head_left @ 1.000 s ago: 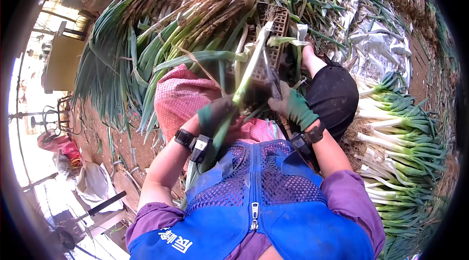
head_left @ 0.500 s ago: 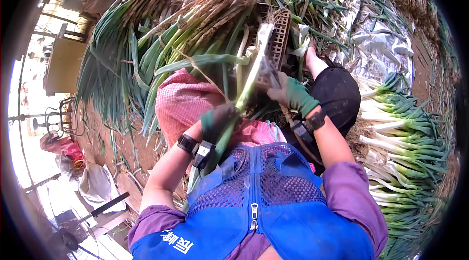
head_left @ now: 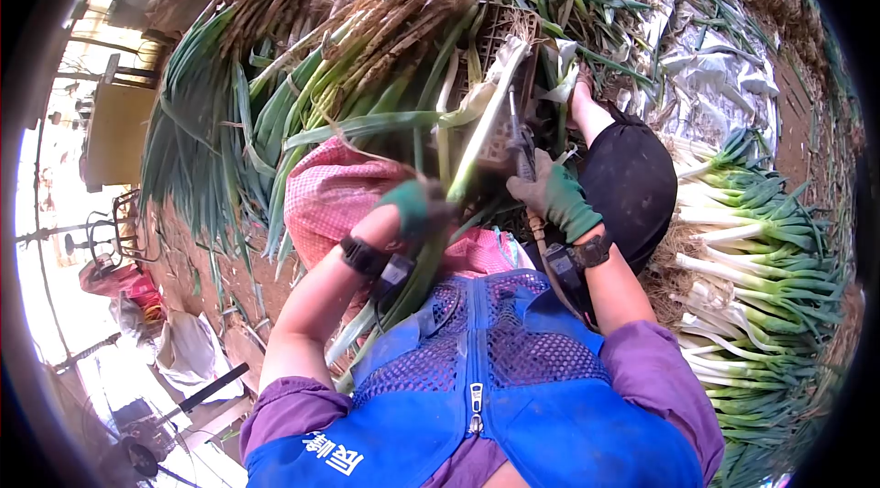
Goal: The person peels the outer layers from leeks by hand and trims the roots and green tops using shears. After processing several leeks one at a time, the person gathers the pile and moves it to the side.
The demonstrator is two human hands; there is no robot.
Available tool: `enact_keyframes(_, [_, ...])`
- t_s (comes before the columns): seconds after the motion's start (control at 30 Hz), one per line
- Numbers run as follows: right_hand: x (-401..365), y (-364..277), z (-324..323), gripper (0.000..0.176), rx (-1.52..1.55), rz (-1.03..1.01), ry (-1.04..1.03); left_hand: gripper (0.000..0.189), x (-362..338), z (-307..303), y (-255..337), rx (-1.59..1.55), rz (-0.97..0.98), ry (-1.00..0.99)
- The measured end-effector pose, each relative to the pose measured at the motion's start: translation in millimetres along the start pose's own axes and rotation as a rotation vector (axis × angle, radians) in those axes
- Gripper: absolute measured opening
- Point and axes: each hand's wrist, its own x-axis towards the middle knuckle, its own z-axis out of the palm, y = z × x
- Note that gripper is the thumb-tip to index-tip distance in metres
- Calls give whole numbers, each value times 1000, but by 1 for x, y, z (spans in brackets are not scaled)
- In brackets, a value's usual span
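Note:
My left hand [head_left: 419,207], gloved in green and grey and blurred, is closed around the lower, green part of a green onion [head_left: 488,126]. The stalk's pale end slants up and away, and its leaves hang toward my lap. A peeled-back leaf layer [head_left: 475,106] juts from its side. In my right hand [head_left: 553,193], also gloved, is a blow gun [head_left: 521,142] with a thin nozzle alongside the white stalk. A hose [head_left: 548,259] runs from its base past my wrist. Behind the stalk stands a brown plastic crate [head_left: 502,30].
Untrimmed green onions [head_left: 367,57] with soily roots are heaped ahead and left. Cleaned onions [head_left: 733,241] lie in a row at right, near white sheeting [head_left: 715,80]. Pink checked cloth [head_left: 335,186] covers my left leg. A yellowish board [head_left: 119,135] stands far left.
My left hand has shifted slightly, and the green onion tilts a little more to the right. The blow gun's nozzle, blurred before, now shows clearly alongside the stalk.

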Motion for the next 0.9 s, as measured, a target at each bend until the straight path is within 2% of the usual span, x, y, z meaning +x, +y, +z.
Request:
enact_keyframes(0.03, [2, 4, 3, 79, -2, 1, 6, 40, 9, -6, 6, 61, 15, 196])
enact_keyframes(0.07, [5, 10, 9, 81, -4, 1, 11, 37, 13, -12, 19, 176, 130, 539])
enact_keyframes(0.1, [7, 15, 16, 82, -5, 1, 15, 39, 25, -24, 27, 266, 76, 597])
enact_keyframes(0.13, [9, 18, 21, 76, -13, 5, 63, 47, 32, -37, 36, 163, -51, 502])
enact_keyframes(0.2, [12, 22, 27, 65, -32, 12, 160, 56, 79, -44, 11, 106, -124, 331])
enact_keyframes(0.27, [11, 12, 19, 68, -96, 37, 199, 62, 135, -26, -34, 97, -55, 339])
enact_keyframes(0.4, [15, 11, 15, 71, -92, 29, 259, 62, 146, -11, -40, -152, -156, 655])
enact_keyframes(0.43, [13, 10, 14, 71, -93, 40, 232, 60, 150, -12, -48, -193, -76, 702])
enact_keyframes(0.47, [12, 7, 11, 71, -93, 47, 207, 56, 153, -18, -49, -223, -84, 778])
enact_keyframes(0.53, [11, 3, 13, 76, -97, 50, 164, 52, 160, -42, -52, -424, 116, 952])
enact_keyframes(0.6, [11, 2, 13, 85, -113, 42, 141, 49, 111, -79, -2, -762, 400, 927])
enact_keyframes(0.67, [12, 9, 21, 72, -48, -10, 177, 43, 76, -130, 16, -769, 263, 678])
enact_keyframes(0.7, [13, 11, 22, 66, -15, -37, 198, 39, 47, -142, 37, -772, 266, 565])
enact_keyframes(0.73, [10, 8, 19, 70, -30, -23, 159, 36, 25, -148, 51, -773, 265, 450])
enact_keyframes(0.8, [4, 1, 11, 78, -55, 3, 82, 31, -7, -153, 62, -451, 365, 347])
enact_keyframes(0.83, [3, 4, 13, 77, 5, -6, 31, 32, -40, -137, 89, -354, 396, 296])
enact_keyframes(0.9, [0, 10, 18, 68, 128, -36, -38, 37, -30, -118, 75, -427, 36, 249])
